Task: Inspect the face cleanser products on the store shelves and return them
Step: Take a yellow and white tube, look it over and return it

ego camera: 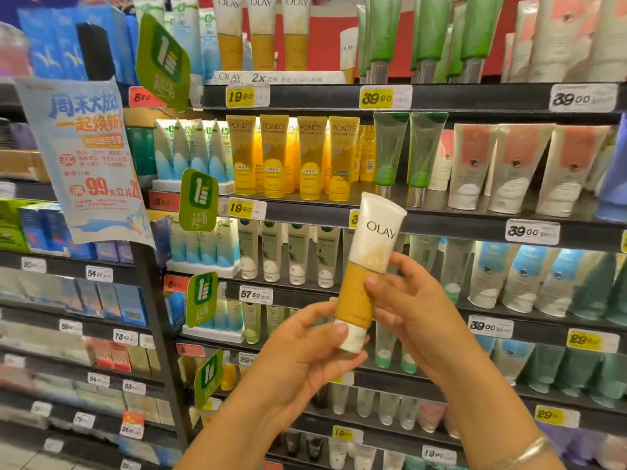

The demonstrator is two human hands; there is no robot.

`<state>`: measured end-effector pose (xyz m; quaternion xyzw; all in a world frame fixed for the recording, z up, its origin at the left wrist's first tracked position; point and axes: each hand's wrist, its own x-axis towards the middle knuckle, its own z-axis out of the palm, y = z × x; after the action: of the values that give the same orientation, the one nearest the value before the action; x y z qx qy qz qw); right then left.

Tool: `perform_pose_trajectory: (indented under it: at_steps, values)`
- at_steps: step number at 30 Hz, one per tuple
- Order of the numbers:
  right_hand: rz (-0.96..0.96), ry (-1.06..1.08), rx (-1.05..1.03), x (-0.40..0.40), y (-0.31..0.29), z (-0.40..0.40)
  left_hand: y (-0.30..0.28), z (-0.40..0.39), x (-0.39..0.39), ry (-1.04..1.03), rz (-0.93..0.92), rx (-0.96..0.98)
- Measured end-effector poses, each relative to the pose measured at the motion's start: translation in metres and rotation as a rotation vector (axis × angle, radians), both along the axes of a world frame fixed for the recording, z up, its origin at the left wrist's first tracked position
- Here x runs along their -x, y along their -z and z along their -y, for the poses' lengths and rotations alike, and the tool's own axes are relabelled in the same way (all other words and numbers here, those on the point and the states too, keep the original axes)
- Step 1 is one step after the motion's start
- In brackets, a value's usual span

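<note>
Hands are holding one Olay tube (369, 273) up in front of the shelves, cap end down and tilted so its top leans to the right. The left hand (305, 354) is cradling the white cap from below, thumb lying across the cap's front and fingers curled behind it. The right hand (407, 300) is pinching the tube's yellow lower half, thumb on the front and fingers wrapping round the back (a silver bracelet (529, 452) is showing on that wrist).

Behind the tube, a row of yellow Pond's tubes (291, 157) is standing on the shelf at its upper left, with green tubes (403, 154) just beside them to the right and white tubes with coral patches (515, 164) further right. Yellow price tags (241, 208) are lining the shelf edges. On the top shelf, more Olay tubes (261, 32) of the same white and yellow are standing in a row. At far left, a blue promotional sign (84, 157) is hanging out from the shelving.
</note>
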<state>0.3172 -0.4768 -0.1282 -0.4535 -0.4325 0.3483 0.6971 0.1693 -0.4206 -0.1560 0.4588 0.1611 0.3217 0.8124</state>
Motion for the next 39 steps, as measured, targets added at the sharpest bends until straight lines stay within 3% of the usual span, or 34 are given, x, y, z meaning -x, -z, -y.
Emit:
perform_pose_trajectory:
  at_steps: [3,7,10,14,24,34,39]
  values:
    - [0.118,0.050,-0.052,-0.006,-0.011,-0.009,-0.005,-0.015,-0.007,-0.025,-0.008,-0.076]
    - [0.182,0.080,-0.130,-0.015,-0.027,-0.027,-0.023,-0.039,-0.017,-0.010,-0.119,-0.343]
    - [0.217,0.136,-0.176,-0.022,-0.045,-0.046,-0.048,-0.059,-0.031,-0.138,-0.286,-0.661]
    - [0.304,0.195,-0.251,-0.035,-0.081,-0.073,-0.086,-0.090,-0.054,-0.328,-0.267,-0.894]
    - [0.465,0.273,-0.435,-0.065,-0.181,-0.132,-0.182,-0.156,-0.105,-0.448,-0.064,-1.078]
    - [0.662,0.406,-0.484,-0.083,-0.238,-0.170,-0.248,-0.202,-0.128,-0.512,-0.041,-1.243]
    - [0.697,0.651,-0.457,-0.105,-0.251,-0.178,-0.282,-0.231,-0.132,-0.654,-0.035,-1.220]
